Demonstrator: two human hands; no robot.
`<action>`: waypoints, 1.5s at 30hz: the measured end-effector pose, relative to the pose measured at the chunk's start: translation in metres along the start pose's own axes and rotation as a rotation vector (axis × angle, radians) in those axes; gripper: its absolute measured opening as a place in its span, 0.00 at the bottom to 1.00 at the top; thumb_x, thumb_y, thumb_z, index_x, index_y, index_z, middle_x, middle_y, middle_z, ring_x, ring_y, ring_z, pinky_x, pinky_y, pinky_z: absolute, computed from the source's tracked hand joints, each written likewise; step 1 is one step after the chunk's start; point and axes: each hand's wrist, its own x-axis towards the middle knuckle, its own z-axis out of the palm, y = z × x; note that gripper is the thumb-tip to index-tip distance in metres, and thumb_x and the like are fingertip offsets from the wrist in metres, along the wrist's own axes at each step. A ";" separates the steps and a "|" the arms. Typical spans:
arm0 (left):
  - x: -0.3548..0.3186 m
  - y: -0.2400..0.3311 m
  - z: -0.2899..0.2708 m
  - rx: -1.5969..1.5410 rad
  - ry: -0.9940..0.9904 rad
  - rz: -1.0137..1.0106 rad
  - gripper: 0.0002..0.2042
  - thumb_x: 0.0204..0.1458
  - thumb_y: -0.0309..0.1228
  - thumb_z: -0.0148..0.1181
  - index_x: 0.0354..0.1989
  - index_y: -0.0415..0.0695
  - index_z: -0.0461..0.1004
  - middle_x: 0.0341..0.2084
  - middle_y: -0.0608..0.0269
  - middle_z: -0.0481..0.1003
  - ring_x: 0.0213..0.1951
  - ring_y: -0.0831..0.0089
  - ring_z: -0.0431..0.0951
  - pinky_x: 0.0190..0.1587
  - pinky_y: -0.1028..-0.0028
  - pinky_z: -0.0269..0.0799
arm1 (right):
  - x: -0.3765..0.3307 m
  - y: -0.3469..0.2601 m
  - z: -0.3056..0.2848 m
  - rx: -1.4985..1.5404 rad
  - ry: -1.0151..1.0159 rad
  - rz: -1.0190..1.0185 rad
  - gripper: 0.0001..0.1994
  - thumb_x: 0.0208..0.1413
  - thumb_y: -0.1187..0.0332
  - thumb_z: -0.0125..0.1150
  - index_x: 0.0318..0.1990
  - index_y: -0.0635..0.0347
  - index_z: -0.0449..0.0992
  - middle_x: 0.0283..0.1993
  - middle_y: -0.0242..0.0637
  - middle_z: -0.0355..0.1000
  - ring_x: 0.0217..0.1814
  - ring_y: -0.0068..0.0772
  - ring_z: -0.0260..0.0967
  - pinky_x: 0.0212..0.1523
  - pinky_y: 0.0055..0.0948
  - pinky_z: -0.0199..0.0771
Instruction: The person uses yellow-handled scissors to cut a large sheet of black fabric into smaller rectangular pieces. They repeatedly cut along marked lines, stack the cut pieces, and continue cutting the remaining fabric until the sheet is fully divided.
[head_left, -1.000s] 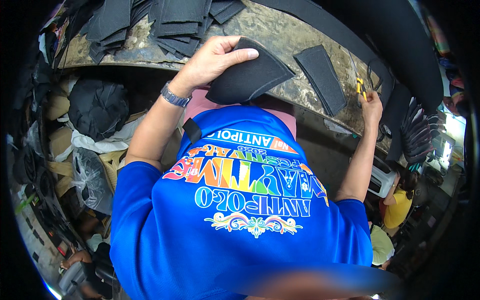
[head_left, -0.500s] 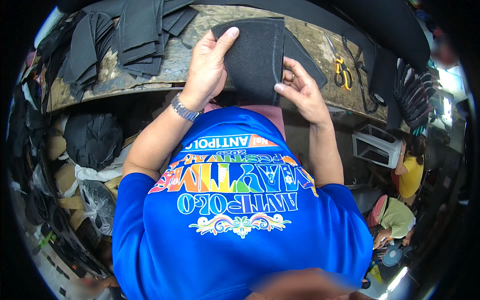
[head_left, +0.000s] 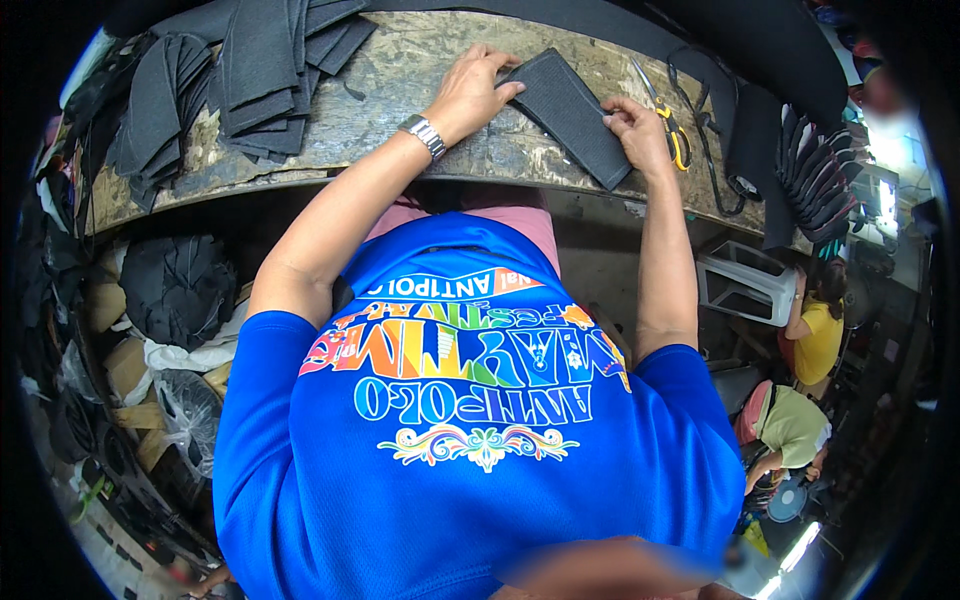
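Black fabric piece (head_left: 573,115) now flat on counter (head_left: 400,130), upper centre; left hand (head_left: 470,95) and right hand (head_left: 632,130) pressing opposite edges, no longer lifting.

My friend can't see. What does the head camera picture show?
A person in a blue shirt presses a flat black fabric piece onto a worn workbench, left hand and right hand at its ends. Black fabric stacks and yellow-handled scissors lie nearby.
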 end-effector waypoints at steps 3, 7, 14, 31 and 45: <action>0.008 0.001 0.008 -0.006 0.019 0.036 0.26 0.48 0.37 0.68 0.56 0.40 0.72 0.49 0.46 0.75 0.53 0.52 0.73 0.56 0.61 0.69 | -0.003 0.007 0.008 -0.059 0.071 -0.018 0.11 0.53 0.73 0.65 0.45 0.62 0.79 0.27 0.24 0.69 0.29 0.16 0.62 0.34 0.20 0.66; 0.026 0.000 0.018 0.071 -0.107 0.000 0.32 0.44 0.39 0.71 0.57 0.39 0.70 0.48 0.45 0.76 0.51 0.51 0.76 0.55 0.61 0.71 | -0.021 0.004 0.013 -0.198 0.288 -0.160 0.22 0.48 0.63 0.70 0.51 0.59 0.77 0.41 0.40 0.74 0.40 0.35 0.70 0.45 0.32 0.70; 0.055 -0.008 0.017 0.025 -0.350 -0.088 0.31 0.37 0.39 0.76 0.53 0.42 0.75 0.43 0.50 0.79 0.47 0.55 0.79 0.52 0.64 0.72 | -0.050 0.014 0.010 -0.238 0.204 0.032 0.35 0.38 0.54 0.77 0.54 0.63 0.75 0.49 0.50 0.72 0.51 0.47 0.70 0.54 0.39 0.69; -0.026 -0.034 -0.040 -0.199 -0.126 0.274 0.23 0.45 0.19 0.64 0.52 0.48 0.72 0.44 0.60 0.73 0.50 0.62 0.72 0.56 0.67 0.67 | -0.028 -0.047 0.045 0.105 0.208 -0.356 0.21 0.42 0.76 0.72 0.46 0.60 0.74 0.40 0.35 0.72 0.44 0.30 0.70 0.47 0.28 0.70; -0.062 0.006 -0.145 -0.156 -0.064 0.064 0.23 0.50 0.32 0.67 0.56 0.43 0.72 0.43 0.54 0.76 0.43 0.65 0.80 0.48 0.69 0.76 | 0.043 0.002 -0.019 -0.172 -0.025 0.198 0.26 0.45 0.71 0.71 0.55 0.66 0.73 0.49 0.47 0.75 0.48 0.35 0.73 0.53 0.29 0.69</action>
